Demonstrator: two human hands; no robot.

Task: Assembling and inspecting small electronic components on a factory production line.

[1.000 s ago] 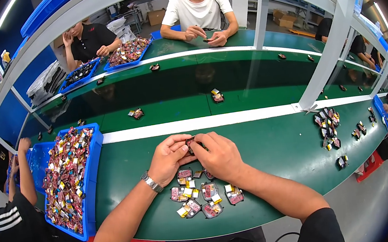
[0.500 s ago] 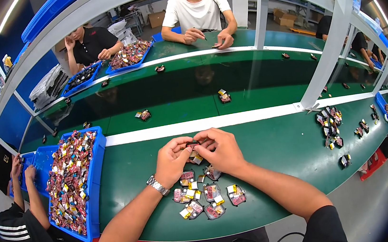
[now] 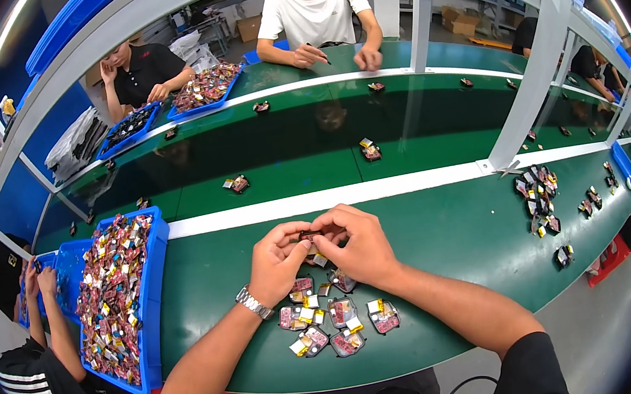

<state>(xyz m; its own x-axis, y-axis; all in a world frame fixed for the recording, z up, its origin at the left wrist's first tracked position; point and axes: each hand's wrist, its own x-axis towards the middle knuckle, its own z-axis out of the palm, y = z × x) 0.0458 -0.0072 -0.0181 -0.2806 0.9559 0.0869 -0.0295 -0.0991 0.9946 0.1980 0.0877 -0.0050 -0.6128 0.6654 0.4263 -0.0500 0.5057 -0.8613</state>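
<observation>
My left hand (image 3: 275,262), with a metal watch on its wrist, and my right hand (image 3: 362,248) meet over the green table. Between their thumbs and fingertips they grip a small electronic module (image 3: 310,236) with a dark plastic edge; my fingers cover most of it. Just below my hands lies a loose cluster of similar modules (image 3: 342,313). Each has a dark-rimmed, rounded housing with a reddish circuit board, and several show a silver battery pouch with yellow tape (image 3: 354,325).
A blue tray (image 3: 157,293) heaped with boards and batteries stands at my left. More modules (image 3: 537,199) are piled at the right. Beyond a white rail (image 3: 331,198), a green belt (image 3: 290,176) carries spaced modules. A grey post (image 3: 526,64) rises right; co-workers sit around.
Modules on the belt have shifted slightly right. The person opposite has let go of a module, now lying on the belt's far side. My hands keep nearly the same hold.
</observation>
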